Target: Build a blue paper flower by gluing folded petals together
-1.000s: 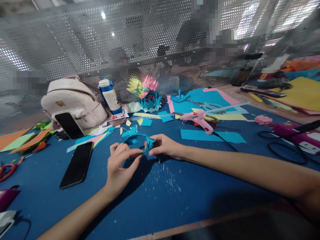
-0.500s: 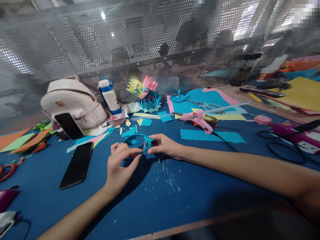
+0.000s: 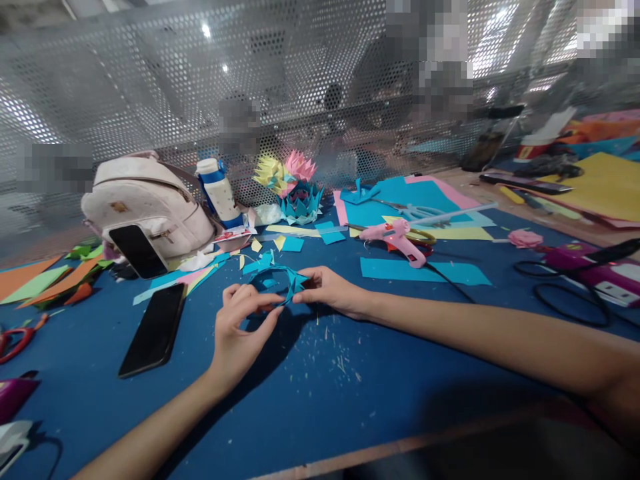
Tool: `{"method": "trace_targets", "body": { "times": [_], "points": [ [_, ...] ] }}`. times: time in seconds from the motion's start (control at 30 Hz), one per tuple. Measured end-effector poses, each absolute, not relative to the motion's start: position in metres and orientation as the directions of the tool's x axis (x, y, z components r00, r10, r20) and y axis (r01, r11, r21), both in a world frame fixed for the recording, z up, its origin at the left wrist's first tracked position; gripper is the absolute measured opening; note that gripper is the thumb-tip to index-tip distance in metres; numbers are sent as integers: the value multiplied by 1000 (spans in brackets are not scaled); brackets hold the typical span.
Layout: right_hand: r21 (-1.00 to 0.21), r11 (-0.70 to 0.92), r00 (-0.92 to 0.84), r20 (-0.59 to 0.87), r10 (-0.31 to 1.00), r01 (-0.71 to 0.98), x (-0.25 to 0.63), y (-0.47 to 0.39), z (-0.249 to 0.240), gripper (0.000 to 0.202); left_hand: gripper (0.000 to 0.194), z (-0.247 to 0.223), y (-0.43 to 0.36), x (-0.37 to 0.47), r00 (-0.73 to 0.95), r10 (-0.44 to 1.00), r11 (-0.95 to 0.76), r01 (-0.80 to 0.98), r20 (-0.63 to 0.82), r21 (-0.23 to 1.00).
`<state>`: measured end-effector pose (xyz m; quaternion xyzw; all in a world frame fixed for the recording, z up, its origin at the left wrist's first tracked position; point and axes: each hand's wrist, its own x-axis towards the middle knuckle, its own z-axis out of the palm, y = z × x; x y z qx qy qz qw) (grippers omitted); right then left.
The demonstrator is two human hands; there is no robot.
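Note:
A ring of folded blue paper (image 3: 295, 283) with pointed tips is held just above the blue table (image 3: 380, 400). My left hand (image 3: 243, 323) pinches its near edge between thumb and fingers. On the ring's right side, my right hand (image 3: 327, 291) grips a pointed part. Behind the ring stands a blue paper flower (image 3: 301, 203), with a yellow paper flower (image 3: 273, 175) and a pink paper flower (image 3: 301, 165) by it. To the right lies a pink glue gun (image 3: 397, 240), beside a blue paper strip (image 3: 425, 271).
A black phone (image 3: 154, 330) lies at the left, and another phone (image 3: 139, 251) leans on a pale backpack (image 3: 150, 200). A bottle (image 3: 220, 193) stands beside it. Blue-handled scissors (image 3: 425, 213) rest on paper sheets. A purple power strip (image 3: 595, 267) sits at the right.
My right fingers have shifted slightly on the blue ring, and the ring has turned a little. My left hand has barely moved.

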<state>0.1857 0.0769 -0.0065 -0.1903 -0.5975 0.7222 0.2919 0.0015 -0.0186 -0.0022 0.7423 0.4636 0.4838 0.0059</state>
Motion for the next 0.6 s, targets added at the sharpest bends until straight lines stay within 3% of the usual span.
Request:
{"method": "trace_targets", "body": {
  "times": [0.37,0.6],
  "points": [
    [-973,-82,-699,94,709,-214,183,82,-12,38,5,0,-13,-5,-38,717,-505,660,696,557],
    [-945,283,-556,326,765,-164,188,82,-11,39,7,-4,-9,-11,-134,775,-430,605,618,670]
  ]
}}
